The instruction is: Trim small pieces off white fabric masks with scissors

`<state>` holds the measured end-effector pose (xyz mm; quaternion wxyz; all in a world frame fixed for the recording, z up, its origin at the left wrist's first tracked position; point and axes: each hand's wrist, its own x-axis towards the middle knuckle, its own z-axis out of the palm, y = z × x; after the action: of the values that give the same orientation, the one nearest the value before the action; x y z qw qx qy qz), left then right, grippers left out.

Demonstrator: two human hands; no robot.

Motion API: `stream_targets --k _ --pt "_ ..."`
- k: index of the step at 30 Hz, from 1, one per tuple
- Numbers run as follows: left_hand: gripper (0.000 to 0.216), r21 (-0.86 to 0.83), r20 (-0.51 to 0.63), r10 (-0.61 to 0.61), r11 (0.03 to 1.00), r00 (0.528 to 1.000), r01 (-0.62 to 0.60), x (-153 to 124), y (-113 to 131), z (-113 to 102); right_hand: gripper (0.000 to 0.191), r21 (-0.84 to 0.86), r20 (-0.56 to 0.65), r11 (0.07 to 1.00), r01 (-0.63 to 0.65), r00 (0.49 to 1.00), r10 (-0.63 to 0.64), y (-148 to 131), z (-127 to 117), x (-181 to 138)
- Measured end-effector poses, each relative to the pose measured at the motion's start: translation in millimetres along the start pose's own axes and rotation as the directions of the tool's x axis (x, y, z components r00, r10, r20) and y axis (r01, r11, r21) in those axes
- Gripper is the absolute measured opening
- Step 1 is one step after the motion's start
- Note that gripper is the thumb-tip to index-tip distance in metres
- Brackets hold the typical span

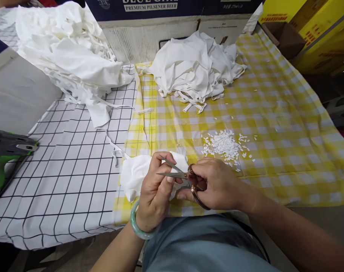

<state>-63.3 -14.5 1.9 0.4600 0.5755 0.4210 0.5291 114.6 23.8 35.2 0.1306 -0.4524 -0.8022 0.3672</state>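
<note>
My right hand (221, 183) is closed through the handles of a pair of scissors (185, 175), whose blades are spread apart and point left. My left hand (155, 189), with a green bangle on its wrist, pinches a piece of white cloth (135, 173) near the blades. Most of that cloth lies on the table behind and left of the hand. Exactly what sits between the blades is too small to make out. Just beyond my right hand lies a heap of small white clippings (225, 145).
White cloth pieces with straps form a pile (194, 68) at the back and a larger pile (61, 49) at the left. A beer carton (138, 37) stands behind. A grey and green tool (10, 145) lies at the left edge. Yellow boxes (325, 34) are at the far right.
</note>
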Motion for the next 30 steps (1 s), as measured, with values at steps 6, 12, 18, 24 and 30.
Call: stream_targets --k 6,12,18,24,30 --pt "0.028 -0.02 -0.006 0.001 1.0 1.0 -0.002 0.4 -1.2 1.4 0.045 -0.009 -0.009 1.0 -0.013 1.0 0.013 2.8 1.5 -1.1" --pt "0.028 -0.023 -0.01 -0.009 1.0 1.0 0.009 1.1 -0.8 2.9 0.047 -0.024 -0.031 1.0 -0.006 0.999 0.005 4.4 1.4 -2.0" --pt "0.026 -0.045 0.054 0.0 0.999 0.999 0.002 8.4 0.4 12.0 0.048 -0.034 -0.103 0.999 -0.009 0.995 0.006 11.5 -0.7 -11.7" --pt "0.029 -0.01 0.214 0.003 1.0 0.977 0.0 30.3 0.1 37.5 0.046 -0.046 -0.161 0.987 -0.151 0.977 0.142 30.6 -13.9 -36.0" --pt "0.034 0.035 0.343 -0.044 0.999 0.938 0.034 45.2 -7.5 68.5 0.04 0.009 -0.193 0.951 -0.308 0.933 0.304 54.1 -19.4 -59.9"
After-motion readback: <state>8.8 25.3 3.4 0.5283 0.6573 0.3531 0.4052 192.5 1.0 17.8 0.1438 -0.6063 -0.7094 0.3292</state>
